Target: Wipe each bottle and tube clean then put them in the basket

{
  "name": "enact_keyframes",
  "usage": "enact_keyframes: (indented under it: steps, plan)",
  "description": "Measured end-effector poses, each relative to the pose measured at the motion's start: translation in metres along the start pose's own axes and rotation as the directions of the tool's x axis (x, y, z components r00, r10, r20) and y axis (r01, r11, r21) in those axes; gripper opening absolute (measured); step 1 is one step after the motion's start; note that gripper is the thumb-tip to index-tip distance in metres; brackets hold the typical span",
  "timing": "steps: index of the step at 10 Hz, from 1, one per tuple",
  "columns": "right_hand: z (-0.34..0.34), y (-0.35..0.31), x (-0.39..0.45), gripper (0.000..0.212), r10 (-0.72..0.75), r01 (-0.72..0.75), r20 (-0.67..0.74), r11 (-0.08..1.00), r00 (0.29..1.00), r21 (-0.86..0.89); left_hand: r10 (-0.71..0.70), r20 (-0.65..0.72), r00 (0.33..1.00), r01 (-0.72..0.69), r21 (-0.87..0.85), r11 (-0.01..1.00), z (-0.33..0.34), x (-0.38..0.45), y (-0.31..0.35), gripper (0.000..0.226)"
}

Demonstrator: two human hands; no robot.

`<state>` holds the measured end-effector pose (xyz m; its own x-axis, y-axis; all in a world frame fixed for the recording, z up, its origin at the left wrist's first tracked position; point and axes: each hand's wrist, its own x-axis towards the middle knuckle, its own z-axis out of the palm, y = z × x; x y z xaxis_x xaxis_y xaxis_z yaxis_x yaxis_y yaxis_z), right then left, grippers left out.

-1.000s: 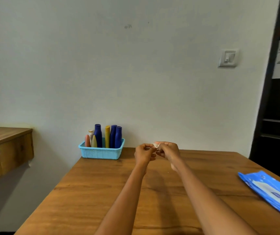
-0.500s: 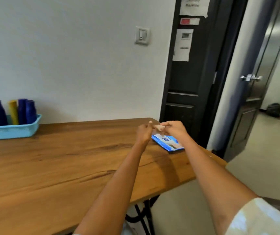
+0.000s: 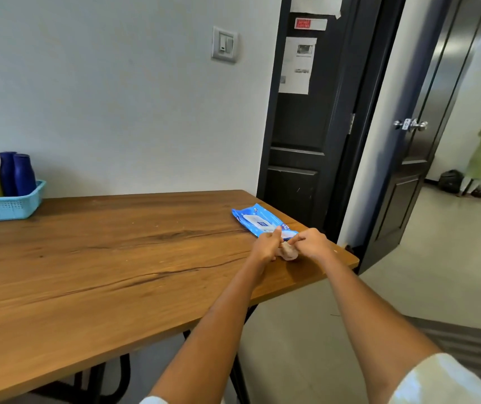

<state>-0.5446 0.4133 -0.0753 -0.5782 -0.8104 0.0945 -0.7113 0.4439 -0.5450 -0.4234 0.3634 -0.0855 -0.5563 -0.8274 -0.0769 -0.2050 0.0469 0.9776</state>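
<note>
Both hands are working on a small crumpled whitish wipe [image 3: 288, 252], just in front of the flat blue plastic pack of wet wipes [image 3: 264, 223] near the right end of the long brown wooden table [image 3: 117, 258]. The left hand [image 3: 267, 246] is curling its fingers round the wipe with the thumb up, and the right hand [image 3: 312, 244] is pinching its other side. The blue and yellow bottles [image 3: 7, 174] are standing in the light blue plastic mesh basket [image 3: 6, 207], far to the left of the pack. I judge the wiping step is ending; next the used wipe needs putting away. Behind the pack, a black door with paper notices [image 3: 303, 112] is standing beside a white wall with a switch [image 3: 224, 44].
</note>
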Motion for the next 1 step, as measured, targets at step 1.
enact_keyframes:
  steps: [1]
  plan:
    - [-0.0033, -0.0129, -0.0026, 0.026, 0.022, -0.019, -0.070, 0.998, 0.997, 0.052, 0.008, -0.034, 0.999, -0.009, -0.029, 1.000, -0.0100, -0.0027, 0.0038, 0.051]
